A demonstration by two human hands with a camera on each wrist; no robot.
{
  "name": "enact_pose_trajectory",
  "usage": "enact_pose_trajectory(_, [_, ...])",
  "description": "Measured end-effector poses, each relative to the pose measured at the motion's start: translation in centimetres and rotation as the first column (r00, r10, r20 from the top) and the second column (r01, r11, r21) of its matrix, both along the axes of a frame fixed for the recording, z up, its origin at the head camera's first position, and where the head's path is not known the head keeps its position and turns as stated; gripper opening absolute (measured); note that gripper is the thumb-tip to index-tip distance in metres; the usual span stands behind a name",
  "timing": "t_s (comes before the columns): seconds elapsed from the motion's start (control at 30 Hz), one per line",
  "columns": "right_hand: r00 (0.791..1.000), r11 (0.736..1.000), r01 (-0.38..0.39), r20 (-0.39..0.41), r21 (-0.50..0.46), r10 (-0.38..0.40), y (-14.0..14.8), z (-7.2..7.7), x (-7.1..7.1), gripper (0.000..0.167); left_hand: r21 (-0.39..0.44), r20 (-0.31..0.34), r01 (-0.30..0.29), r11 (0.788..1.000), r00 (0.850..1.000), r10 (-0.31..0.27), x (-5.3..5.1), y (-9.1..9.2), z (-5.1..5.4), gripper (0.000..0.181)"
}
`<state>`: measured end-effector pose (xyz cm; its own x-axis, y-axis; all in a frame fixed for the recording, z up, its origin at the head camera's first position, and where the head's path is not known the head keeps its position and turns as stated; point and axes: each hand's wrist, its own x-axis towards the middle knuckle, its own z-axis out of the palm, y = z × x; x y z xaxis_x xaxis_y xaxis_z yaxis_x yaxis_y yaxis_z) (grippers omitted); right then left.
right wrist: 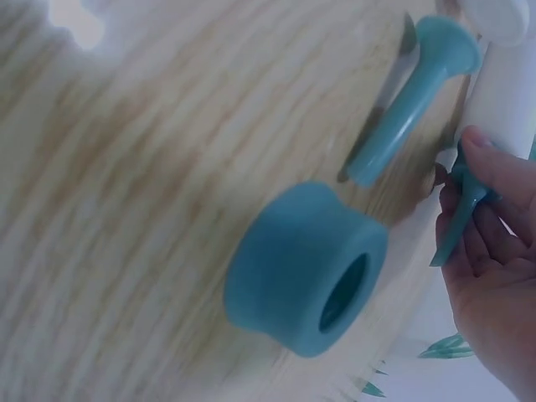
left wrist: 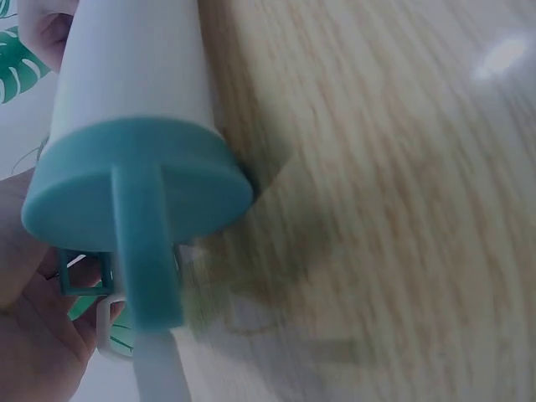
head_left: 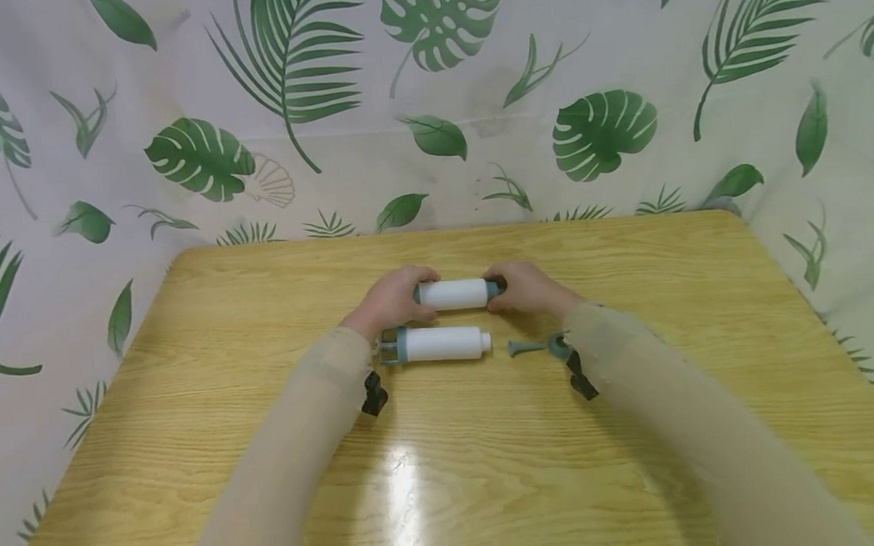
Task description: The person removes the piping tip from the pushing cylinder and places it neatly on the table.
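Note:
A white cylinder (head_left: 453, 294) with teal ends lies crosswise between both hands in the head view. My left hand (head_left: 397, 299) grips its left end, fingers curled round it. At the other end my right hand (head_left: 526, 288) pinches the teal part; the right wrist view shows the thumb of that hand (right wrist: 502, 243) against a teal piece (right wrist: 461, 219). Nearer to me lies a second white cylinder (head_left: 444, 343), its teal cap (left wrist: 138, 184) large in the left wrist view, where my left hand (left wrist: 38, 310) is partly hidden behind it.
A teal flared rod (right wrist: 406, 109) and a teal ring (right wrist: 306, 268) rest on the wooden table (head_left: 494, 470), beneath and beside my right wrist. Beyond the table's back edge hangs a leaf-patterned cloth (head_left: 355, 169).

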<state>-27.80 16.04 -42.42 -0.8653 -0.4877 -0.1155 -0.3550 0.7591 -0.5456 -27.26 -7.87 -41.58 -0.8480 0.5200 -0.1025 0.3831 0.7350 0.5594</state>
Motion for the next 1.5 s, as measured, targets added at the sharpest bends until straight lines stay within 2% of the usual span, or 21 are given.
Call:
enact_pose_trajectory(0.17, [1.000,1.000,0.003,0.000,-0.010,-0.003,-0.1,0.1,0.0,0.044,-0.008,-0.020,-0.003,1.000,1.000,0.003,-0.2,-0.2,-0.1,0.052])
enact_pose_trajectory(0.37, [0.997,0.994,0.056,0.061,-0.097,-0.050,0.5,0.9,0.2,0.047,0.122,0.008,-0.036,0.992,0.999,0.035,-0.3,-0.6,0.3,0.053])
enact_pose_trajectory(0.5, [0.999,0.991,0.049,0.022,-0.125,-0.047,0.8,1.5,0.1,0.048,0.138,-0.038,-0.012,0.990,0.999,0.017,-0.4,-0.9,0.7,0.050])
enact_pose_trajectory(0.63, [0.999,0.992,0.037,-0.011,-0.117,-0.039,0.9,1.7,0.1,0.047,0.085,-0.101,0.020,0.996,0.995,-0.011,-0.4,-1.0,1.0,0.054])
enact_pose_trajectory(0.73, [0.999,0.992,0.041,-0.018,-0.121,-0.043,0.8,1.8,0.2,0.046,0.029,-0.198,0.045,0.999,0.979,-0.038,-0.4,-1.1,1.0,0.062])
enact_pose_trajectory(0.87, [0.999,0.989,0.039,-0.028,-0.146,-0.043,0.7,2.0,0.4,0.045,-0.036,-0.354,0.062,0.997,0.933,-0.071,-0.4,-1.1,0.9,0.064])
enact_pose_trajectory(0.9, [0.999,0.988,0.034,-0.035,-0.150,-0.040,0.7,2.0,0.4,0.045,-0.041,-0.377,0.061,0.997,0.924,-0.072,-0.3,-1.1,0.9,0.063])
enact_pose_trajectory(0.97, [0.998,0.987,0.030,-0.045,-0.155,-0.037,0.6,2.0,0.5,0.045,-0.034,-0.392,0.053,0.998,0.918,-0.062,-0.2,-1.1,1.0,0.059])
enact_pose_trajectory(1.2, [0.993,0.984,0.060,-0.093,-0.167,-0.076,0.3,2.1,0.7,0.046,0.017,-0.351,0.009,1.000,0.936,-0.002,0.3,-1.1,1.5,0.052])
enact_pose_trajectory(1.4, [0.984,0.970,0.098,-0.126,-0.222,-0.128,-0.1,2.0,0.9,0.046,0.051,-0.270,-0.031,0.998,0.962,0.044,0.3,-1.1,1.7,0.052])
enact_pose_trajectory(1.5, [0.979,0.956,0.116,-0.130,-0.269,-0.156,-0.1,1.8,1.0,0.042,0.058,-0.266,-0.036,0.998,0.963,0.051,0.2,-1.1,1.5,0.053])
